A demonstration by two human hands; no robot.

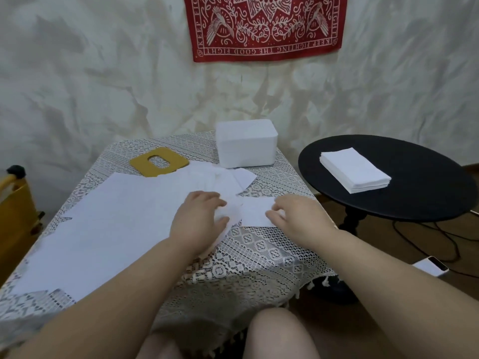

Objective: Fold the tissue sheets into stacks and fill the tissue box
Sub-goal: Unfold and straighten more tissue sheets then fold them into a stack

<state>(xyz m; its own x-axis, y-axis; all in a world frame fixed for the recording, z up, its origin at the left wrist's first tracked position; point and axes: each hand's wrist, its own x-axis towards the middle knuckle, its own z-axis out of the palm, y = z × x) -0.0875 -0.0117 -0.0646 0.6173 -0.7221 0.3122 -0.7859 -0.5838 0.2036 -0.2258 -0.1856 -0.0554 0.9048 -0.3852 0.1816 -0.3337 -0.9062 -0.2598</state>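
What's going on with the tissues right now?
Left hand grips loose tissue sheets. Right hand pinches a folded tissue. Tissue box behind, lid off. Nothing in the way.

We see two bare forearms entering from the lower edge of the view; no sleeve, cuff or glove covers them up to the frame border. The left hand point(201, 221) and the right hand point(298, 218) carry no ring, watch, bracelet or other marking that we can make out; the fingernails look short and unpainted, though blur limits detail. Two bare knees point(282, 335) show at the bottom centre; no garment is visible on them.
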